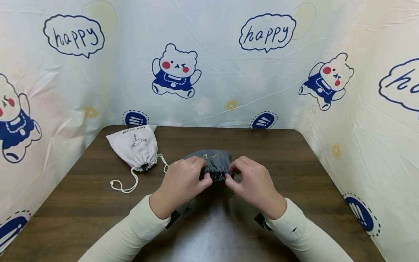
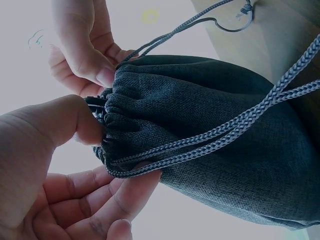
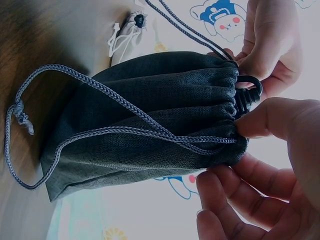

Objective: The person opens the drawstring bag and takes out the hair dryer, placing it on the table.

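A dark grey drawstring bag (image 1: 218, 160) stands at the middle of the table, its gathered mouth toward me. My left hand (image 1: 183, 176) pinches the left side of the mouth between thumb and fingers. On the opposite side, my right hand (image 1: 253, 180) pinches the gathered rim the same way. Through the narrowed mouth a black ribbed piece with a loop (image 3: 247, 100) shows in the right wrist view; the rest of the contents is hidden. Braided grey cords (image 2: 220, 132) hang from both sides of the bag, knotted at their ends.
To the left on the brown wooden table (image 1: 278, 153) lies a white drawstring bag (image 1: 137, 145) printed "Hair Dryer", its white cord (image 1: 126, 190) trailing toward me. Something dark shows at its mouth. A printed cloth (image 1: 222, 72) with bears hangs around the table's back and sides.
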Demonstrator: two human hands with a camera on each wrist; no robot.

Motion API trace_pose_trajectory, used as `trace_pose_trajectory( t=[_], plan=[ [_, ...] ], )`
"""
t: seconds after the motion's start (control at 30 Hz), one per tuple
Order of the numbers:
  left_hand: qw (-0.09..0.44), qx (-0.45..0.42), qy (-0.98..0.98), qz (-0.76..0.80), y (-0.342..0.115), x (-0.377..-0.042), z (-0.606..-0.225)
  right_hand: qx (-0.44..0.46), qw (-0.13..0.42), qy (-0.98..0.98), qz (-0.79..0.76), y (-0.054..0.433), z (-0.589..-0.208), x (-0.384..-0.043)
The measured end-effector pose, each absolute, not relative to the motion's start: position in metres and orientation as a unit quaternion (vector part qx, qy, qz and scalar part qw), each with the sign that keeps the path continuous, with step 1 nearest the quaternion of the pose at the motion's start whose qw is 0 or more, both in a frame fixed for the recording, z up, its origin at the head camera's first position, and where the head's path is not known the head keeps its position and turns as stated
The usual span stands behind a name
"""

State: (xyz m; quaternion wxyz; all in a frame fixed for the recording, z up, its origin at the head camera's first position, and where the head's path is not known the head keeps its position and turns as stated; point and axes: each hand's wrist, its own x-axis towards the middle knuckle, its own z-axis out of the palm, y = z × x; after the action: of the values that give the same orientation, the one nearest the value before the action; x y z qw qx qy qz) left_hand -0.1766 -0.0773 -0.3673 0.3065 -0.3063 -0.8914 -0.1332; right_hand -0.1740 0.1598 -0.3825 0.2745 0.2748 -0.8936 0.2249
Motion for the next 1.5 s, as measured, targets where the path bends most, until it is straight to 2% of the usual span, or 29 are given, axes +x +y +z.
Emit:
trace_pose_trajectory(
  t=[1.5],
  plan=[
    [0.307, -0.301, -0.893, -0.133, -0.0802, -0.1772, -0.3663, 0.268, 0.281, -0.894, 0.223, 0.1609, -0.3808, -0.1743]
  ],
)
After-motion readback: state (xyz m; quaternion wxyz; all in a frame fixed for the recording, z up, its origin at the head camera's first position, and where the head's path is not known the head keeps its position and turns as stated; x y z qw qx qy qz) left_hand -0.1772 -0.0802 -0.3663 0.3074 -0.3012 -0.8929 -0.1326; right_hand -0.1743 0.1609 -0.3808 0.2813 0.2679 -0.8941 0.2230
